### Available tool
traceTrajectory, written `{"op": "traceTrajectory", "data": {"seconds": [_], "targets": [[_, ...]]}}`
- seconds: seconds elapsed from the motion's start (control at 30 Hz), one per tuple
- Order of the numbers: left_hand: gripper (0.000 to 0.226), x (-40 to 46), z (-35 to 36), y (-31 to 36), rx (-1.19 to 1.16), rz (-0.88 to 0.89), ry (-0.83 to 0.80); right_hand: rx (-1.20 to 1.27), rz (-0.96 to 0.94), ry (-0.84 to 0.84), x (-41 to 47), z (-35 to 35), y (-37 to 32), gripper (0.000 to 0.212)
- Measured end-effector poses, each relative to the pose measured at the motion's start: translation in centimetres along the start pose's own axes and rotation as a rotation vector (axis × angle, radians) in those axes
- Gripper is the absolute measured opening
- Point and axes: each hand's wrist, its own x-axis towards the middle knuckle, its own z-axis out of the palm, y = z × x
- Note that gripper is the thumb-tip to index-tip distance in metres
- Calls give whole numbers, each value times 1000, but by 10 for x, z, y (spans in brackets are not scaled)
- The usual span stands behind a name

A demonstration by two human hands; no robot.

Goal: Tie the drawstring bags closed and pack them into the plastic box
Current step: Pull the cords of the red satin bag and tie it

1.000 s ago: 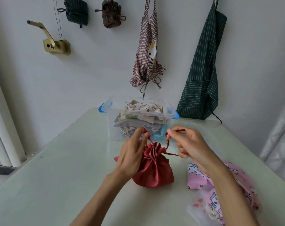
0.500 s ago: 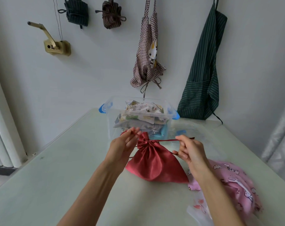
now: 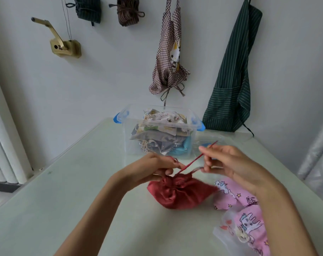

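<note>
Both forearms reach in from the lower edge over the pale green counter, converging on a red drawstring bag that lies on the counter just in front of the clear plastic box. Left hand: palm turned inward, knuckles up, fingers curled down at the gathered neck of the bag; its grip is clenched around the puckered fabric and the base of the red drawstring, though the fingertips are partly blurred. Right hand: raised a little higher than the left and set off to the right, wrist bent back, thumb and forefinger pinching the drawstring near its free end, remaining fingers loosely fanned below. The cord runs taut on a diagonal from the bag's neck up to that pinch, with a short tail poking past the fingers. Bag mouth is cinched into pleats; body slumps to the right, touching a pink unicorn-print bag that lies under the right forearm. The box stands near the far edge of the counter, blue latches at both ends, holding several folded printed, grey and teal cloth bags. On the wall behind: a checked apron and a green striped apron hang side by side.
</note>
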Motion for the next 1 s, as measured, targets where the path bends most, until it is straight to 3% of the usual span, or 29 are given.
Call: {"op": "traceTrajectory", "data": {"seconds": [0.07,0.13,0.2,0.3,0.4,0.5,0.57,0.7,0.83,1.0], "targets": [[41,0,9,4,104,20,-84,-59,-97,-1,-7,3,-11,25],[39,2,15,4,182,42,-110,-159,-158,36,-9,7,-17,28],[29,6,18,1,151,67,-32,-210,-188,66,-12,9,-22,29],[23,8,17,3,-29,113,95,-62,-189,48,-17,10,-29,24],[28,5,18,7,-3,123,-56,-28,-162,88,-17,16,-31,24],[41,9,30,14,83,21,-226,-42,-138,134,-11,21,-26,24],[39,8,34,17,192,-17,-261,-67,-143,142,-8,22,-23,24],[30,0,29,8,349,91,-254,-297,-197,186,1,31,-14,25],[36,-1,26,7,262,127,-205,-423,-170,121,14,38,-1,30],[33,0,13,8,109,133,-166,-186,-54,44,12,14,5,14]]}}
